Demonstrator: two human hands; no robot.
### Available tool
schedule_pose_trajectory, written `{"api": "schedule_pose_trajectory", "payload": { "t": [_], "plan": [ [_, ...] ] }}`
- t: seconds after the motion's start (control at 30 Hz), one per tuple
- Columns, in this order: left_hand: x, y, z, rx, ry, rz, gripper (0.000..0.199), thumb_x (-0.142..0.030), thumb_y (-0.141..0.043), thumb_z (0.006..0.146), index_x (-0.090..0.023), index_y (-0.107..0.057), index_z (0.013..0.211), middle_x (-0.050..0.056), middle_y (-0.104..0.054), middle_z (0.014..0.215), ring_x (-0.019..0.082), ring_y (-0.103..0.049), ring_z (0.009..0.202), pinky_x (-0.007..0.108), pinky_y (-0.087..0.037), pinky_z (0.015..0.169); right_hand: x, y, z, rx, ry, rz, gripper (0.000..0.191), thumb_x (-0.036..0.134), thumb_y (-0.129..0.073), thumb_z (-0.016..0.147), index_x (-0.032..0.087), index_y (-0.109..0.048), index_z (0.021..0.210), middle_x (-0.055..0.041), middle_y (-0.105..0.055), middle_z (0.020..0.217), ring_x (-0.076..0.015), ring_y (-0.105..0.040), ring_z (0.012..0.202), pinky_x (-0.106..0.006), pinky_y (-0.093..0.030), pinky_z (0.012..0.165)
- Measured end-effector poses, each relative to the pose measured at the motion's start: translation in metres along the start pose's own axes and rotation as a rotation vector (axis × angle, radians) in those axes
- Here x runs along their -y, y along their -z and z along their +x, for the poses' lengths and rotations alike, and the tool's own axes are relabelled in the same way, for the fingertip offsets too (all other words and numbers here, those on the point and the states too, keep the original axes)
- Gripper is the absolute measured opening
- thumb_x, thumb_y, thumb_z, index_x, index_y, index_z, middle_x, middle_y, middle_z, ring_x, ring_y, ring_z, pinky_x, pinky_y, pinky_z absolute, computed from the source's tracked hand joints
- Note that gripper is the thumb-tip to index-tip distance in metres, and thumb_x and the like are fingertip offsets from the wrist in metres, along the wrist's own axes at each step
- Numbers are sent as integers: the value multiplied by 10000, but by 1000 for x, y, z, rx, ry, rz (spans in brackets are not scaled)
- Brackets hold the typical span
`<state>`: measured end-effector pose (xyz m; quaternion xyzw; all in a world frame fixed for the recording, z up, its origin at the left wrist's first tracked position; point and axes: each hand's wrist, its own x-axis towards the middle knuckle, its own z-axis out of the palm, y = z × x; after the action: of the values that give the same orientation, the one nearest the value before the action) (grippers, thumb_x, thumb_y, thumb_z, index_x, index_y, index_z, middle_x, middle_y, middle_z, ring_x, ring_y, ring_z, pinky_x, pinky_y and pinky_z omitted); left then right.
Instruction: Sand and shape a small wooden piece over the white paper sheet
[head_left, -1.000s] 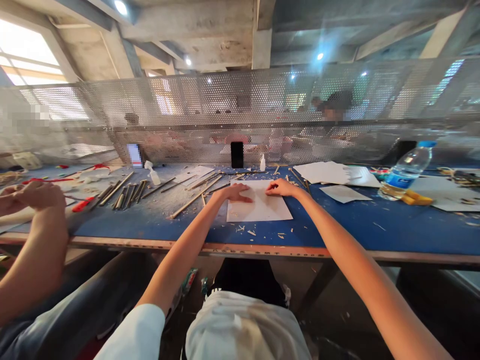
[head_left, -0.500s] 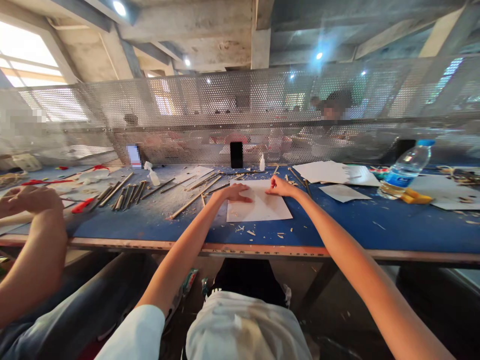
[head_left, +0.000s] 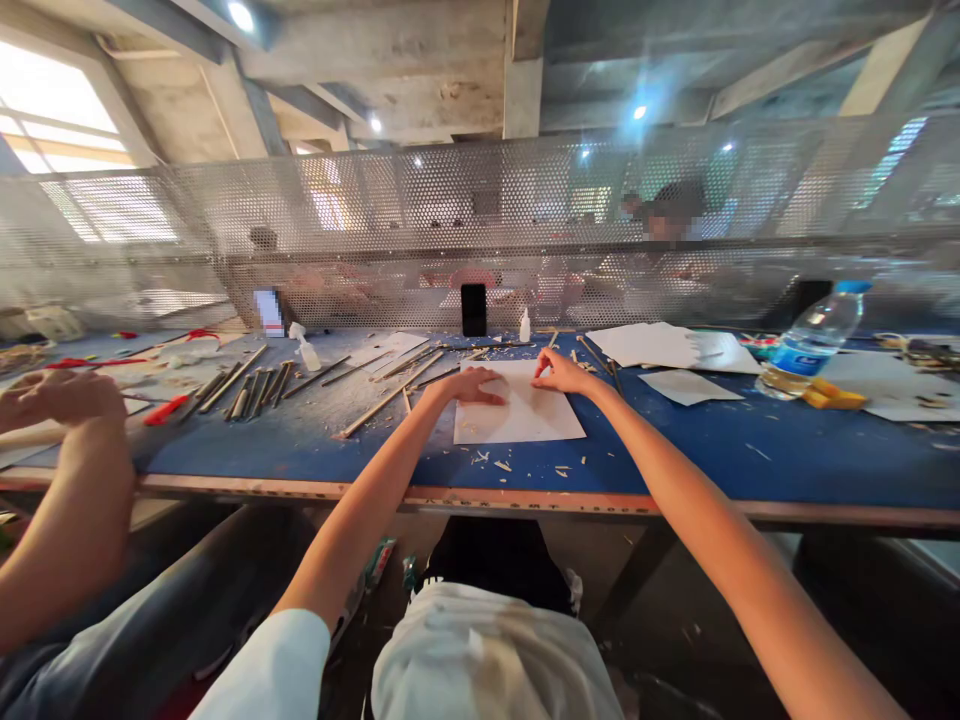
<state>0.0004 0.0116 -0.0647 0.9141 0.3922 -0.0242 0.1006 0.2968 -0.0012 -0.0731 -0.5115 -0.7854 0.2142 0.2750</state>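
White paper sheet lies flat on the blue desk, near the middle of the desk's length and set back from its front edge. Its sides stand slightly skewed to that edge.

Left hand rests palm-down across the sheet's left edge. Its fingers are extended and released, pointing right over the paper, and grasp nothing. Right hand rests palm-down at the sheet's far edge. Its fingers are likewise released, with the tips on the paper and pointing left. The two hands are near each other but not touching.

Long wooden sticks lie on the desk just left of the sheet, angled toward the far edge. Further left, a group of slim rods lies side by side, and a red strip lies beside them. Wood shavings are scattered between the sheet and the front edge.

Along the far edge, a black phone stands upright beside a white squeeze bottle. Toward the right end are loose paper sheets, a plastic water bottle lying on its side, and a yellow object touching the bottle. A perforated metal screen runs behind the far edge. At the desk's left end, a co-worker's hands are held together above the surface.
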Motion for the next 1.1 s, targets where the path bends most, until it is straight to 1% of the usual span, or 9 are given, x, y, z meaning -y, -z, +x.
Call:
{"api": "schedule_pose_trajectory", "payload": {
  "t": [0.07,0.13,0.27,0.43,0.6,0.8,0.9,1.0,1.1],
  "plan": [
    [1,-1,2,-2,-11,5,859,-695,-642,989,-247,-427,1689,133,-434,1726,381,-413,1557,494,-337,1273,0,0,0,1,28,32,403,277,-828,728,253,-480,931,-39,-758,979,-213,-676,861,-304,-475,755],
    [3,-1,3,-6,-19,7,868,-705,-654,981,-269,-422,1696,121,-449,1717,380,-415,1557,494,-337,1271,-1,0,1,-3,40,42,393,259,-830,723,250,-492,923,-48,-763,966,-222,-691,897,-302,-488,763],
    [6,-3,4,-12,-28,-7,875,-721,-660,973,-331,-397,1711,89,-478,1702,380,-427,1547,509,-355,1255,-5,0,3,22,30,59,373,242,-828,733,244,-514,935,-52,-764,941,-211,-689,847,-293,-499,731],
    [6,-3,4,-9,-12,-13,868,-713,-651,981,-284,-422,1700,111,-447,1721,370,-424,1551,484,-335,1269,-4,-1,2,-28,12,40,383,235,-832,744,238,-526,975,-42,-759,945,-197,-681,808,-282,-494,706],
    [5,-2,4,-20,-33,0,850,-707,-658,976,-328,-420,1699,96,-501,1687,383,-424,1550,524,-347,1252,-1,-2,2,11,-13,37,344,199,-842,756,230,-557,946,-51,-756,925,-203,-692,842,-284,-523,728],
    [3,-1,2,-14,-26,6,867,-688,-657,983,-283,-407,1709,114,-462,1713,391,-412,1555,511,-337,1260,1,-5,2,-25,-22,-22,321,214,-841,787,213,-607,1006,-63,-769,982,-193,-691,815,-264,-504,678],
    [2,0,0,-16,-36,3,859,-689,-653,985,-310,-396,1712,91,-488,1697,380,-436,1533,499,-356,1251,4,-3,2,-14,-1,-50,251,214,-836,793,204,-673,984,-63,-785,976,-197,-699,825,-270,-511,702],
    [2,0,0,-17,-34,-2,857,-698,-652,984,-336,-387,1714,69,-507,1685,372,-443,1527,490,-360,1252,7,2,0,41,14,-35,165,231,-827,808,196,-760,955,-73,-813,973,-218,-725,859,-298,-541,756],
    [2,0,1,-14,-12,0,866,-710,-659,979,-321,-399,1707,78,-482,1702,376,-419,1548,487,-340,1267,9,8,-2,77,34,-30,125,239,-832,816,201,-822,934,-79,-836,987,-237,-744,909,-329,-560,839]
  ]
}}
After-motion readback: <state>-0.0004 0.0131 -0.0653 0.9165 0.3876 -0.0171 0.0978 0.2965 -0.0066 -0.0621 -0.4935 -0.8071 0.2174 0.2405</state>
